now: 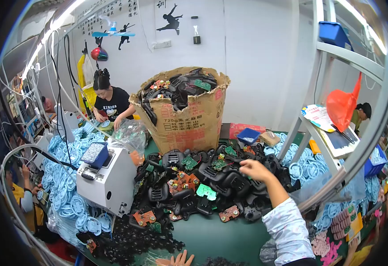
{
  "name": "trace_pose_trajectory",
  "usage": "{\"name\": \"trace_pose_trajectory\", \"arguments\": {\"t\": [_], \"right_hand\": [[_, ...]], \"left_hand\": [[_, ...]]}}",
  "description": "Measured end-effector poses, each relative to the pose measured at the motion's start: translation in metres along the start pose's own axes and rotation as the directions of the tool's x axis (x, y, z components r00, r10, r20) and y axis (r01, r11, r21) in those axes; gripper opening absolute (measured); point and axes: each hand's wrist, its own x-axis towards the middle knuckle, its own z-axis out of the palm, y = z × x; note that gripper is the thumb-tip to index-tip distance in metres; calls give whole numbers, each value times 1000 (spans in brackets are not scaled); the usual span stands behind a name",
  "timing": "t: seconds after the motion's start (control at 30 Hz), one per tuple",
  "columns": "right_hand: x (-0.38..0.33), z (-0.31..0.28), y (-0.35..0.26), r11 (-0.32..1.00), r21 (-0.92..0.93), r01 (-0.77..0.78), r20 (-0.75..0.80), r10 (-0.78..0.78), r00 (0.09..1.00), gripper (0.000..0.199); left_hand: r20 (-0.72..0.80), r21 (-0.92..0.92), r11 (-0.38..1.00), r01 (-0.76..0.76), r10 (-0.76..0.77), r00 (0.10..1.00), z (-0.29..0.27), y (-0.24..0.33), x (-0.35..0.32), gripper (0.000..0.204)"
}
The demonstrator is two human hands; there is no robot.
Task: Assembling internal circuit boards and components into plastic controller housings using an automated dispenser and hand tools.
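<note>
A heap of black game controller shells (218, 173) covers the middle of the green table. Mixed into it are circuit boards, among them a bright green board (206, 192) and a red-brown board (229, 213). My right hand (254, 170) reaches over the heap's right side, fingers curled together at the dark parts; whatever they grip is hidden. At the lower edge, my left hand (181, 259) lies with its fingers spread, holding nothing I can see. Beside it are a clear plastic bag (151, 258) and a scatter of small black parts (136, 239).
A torn cardboard box (187, 126) full of shells towers behind the heap. Left stands a white machine (107, 181) topped by a blue tray (94, 154). Light-blue ring-shaped parts (65, 177) are piled there. A metal frame (307, 106) rises at right. Another person (112, 99) works across the table.
</note>
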Motion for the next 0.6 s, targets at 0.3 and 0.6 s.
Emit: {"name": "trace_pose_trajectory", "arguments": {"t": [0.3, 0.6], "right_hand": [[131, -51, 114, 859, -464, -216, -50, 218, 975, 64], [139, -22, 181, 841, -444, -310, 121, 399, 909, 79]], "left_hand": [[330, -73, 996, 53, -25, 944, -55, 12, 6, 112], [43, -444, 895, -47, 74, 996, -28, -6, 6, 96]]}}
